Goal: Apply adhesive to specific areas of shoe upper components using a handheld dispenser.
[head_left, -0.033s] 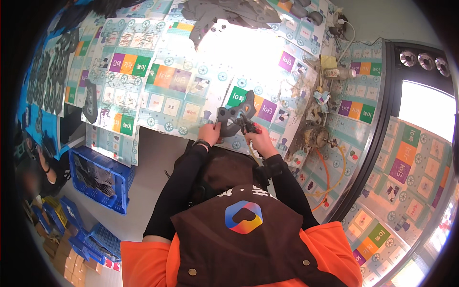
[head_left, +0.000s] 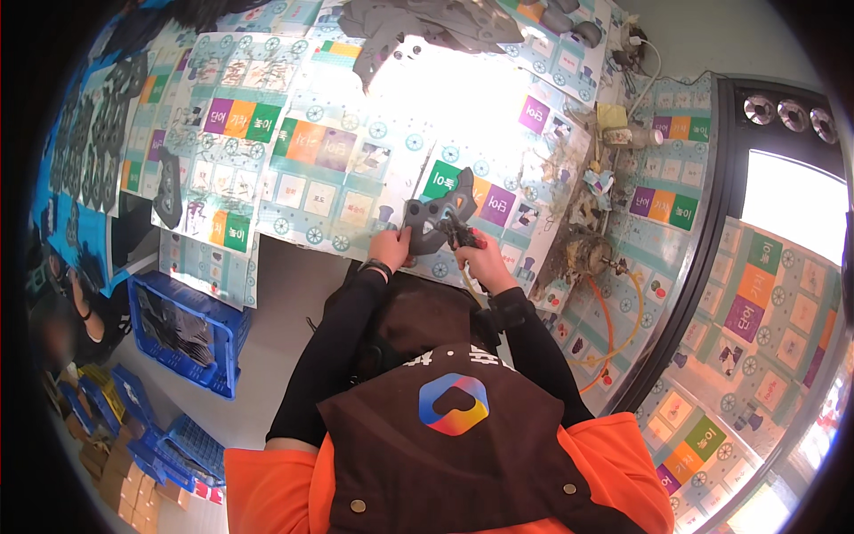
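My left hand [head_left: 390, 248] is closed on the near left edge of a dark grey moulded part [head_left: 426, 238], an angular piece with holes and a long pointed arm. My right hand [head_left: 486, 263] grips a small dark spray gun [head_left: 460, 234] with a bit of red by the fingers. A thin yellowish hose hangs from it below the hand. The gun's front overlaps the part's right side; whether they touch I cannot tell. Both are over the near edge of a table [head_left: 307, 233] covered with printed sheets.
Dark grey pieces pile up at the far side [head_left: 427, 25], and rows of similar parts [head_left: 105, 133] lie at left. One single part [head_left: 167, 191] rests nearer. A blue crate [head_left: 227, 356] stands below left, near another person's arm [head_left: 89, 316]. Orange hose [head_left: 611, 325] hangs at right.
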`<state>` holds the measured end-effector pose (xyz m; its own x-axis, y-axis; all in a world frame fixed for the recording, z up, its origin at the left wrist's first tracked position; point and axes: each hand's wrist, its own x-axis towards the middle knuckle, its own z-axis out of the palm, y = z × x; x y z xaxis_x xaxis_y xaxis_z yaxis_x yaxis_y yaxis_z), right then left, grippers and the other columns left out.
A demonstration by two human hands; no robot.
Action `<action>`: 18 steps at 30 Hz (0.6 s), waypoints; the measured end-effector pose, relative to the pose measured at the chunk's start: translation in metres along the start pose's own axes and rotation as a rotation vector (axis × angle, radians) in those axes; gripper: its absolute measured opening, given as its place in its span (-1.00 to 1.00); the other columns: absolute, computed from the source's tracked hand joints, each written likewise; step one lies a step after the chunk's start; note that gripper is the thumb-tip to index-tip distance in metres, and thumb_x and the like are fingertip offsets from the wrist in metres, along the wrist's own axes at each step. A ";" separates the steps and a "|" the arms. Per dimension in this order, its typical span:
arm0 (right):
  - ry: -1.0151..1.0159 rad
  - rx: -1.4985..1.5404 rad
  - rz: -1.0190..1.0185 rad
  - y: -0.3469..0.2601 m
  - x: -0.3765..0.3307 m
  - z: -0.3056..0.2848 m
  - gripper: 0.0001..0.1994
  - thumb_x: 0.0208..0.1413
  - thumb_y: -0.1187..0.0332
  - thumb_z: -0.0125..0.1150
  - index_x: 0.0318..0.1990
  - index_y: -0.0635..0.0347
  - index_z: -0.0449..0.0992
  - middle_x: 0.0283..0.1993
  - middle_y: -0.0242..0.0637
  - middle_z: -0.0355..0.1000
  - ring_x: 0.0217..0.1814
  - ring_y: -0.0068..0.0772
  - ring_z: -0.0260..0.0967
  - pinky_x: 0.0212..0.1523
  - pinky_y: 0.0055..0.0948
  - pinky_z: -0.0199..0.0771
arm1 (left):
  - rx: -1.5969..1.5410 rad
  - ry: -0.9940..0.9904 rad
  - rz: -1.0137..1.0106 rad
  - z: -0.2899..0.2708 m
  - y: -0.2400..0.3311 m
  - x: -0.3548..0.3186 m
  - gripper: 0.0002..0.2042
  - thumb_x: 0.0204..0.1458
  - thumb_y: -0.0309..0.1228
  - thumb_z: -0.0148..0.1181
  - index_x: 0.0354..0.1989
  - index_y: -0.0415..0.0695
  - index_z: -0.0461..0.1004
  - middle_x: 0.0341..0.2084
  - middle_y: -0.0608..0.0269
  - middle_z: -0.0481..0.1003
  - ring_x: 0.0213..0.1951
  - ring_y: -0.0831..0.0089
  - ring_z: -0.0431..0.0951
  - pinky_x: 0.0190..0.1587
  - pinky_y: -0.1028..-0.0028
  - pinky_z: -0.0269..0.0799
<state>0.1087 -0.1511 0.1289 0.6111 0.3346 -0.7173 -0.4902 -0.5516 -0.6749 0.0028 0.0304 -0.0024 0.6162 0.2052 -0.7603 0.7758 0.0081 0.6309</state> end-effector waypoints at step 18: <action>-0.173 0.140 -0.091 0.030 0.002 0.013 -0.75 -0.01 0.53 0.19 -0.12 0.29 0.52 -0.35 -0.41 0.46 -0.35 -0.51 0.43 -0.31 -0.46 0.44 | 0.233 0.031 0.205 -0.009 -0.017 0.002 -0.63 0.18 -0.17 0.15 -0.51 -0.21 0.62 -0.64 0.06 0.58 -0.50 0.16 0.65 -0.35 0.14 0.52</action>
<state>0.0869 -0.1566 0.1050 0.5472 0.5108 -0.6630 -0.5262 -0.4061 -0.7471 -0.0103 0.0391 -0.0140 0.7617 0.2092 -0.6133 0.6479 -0.2605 0.7158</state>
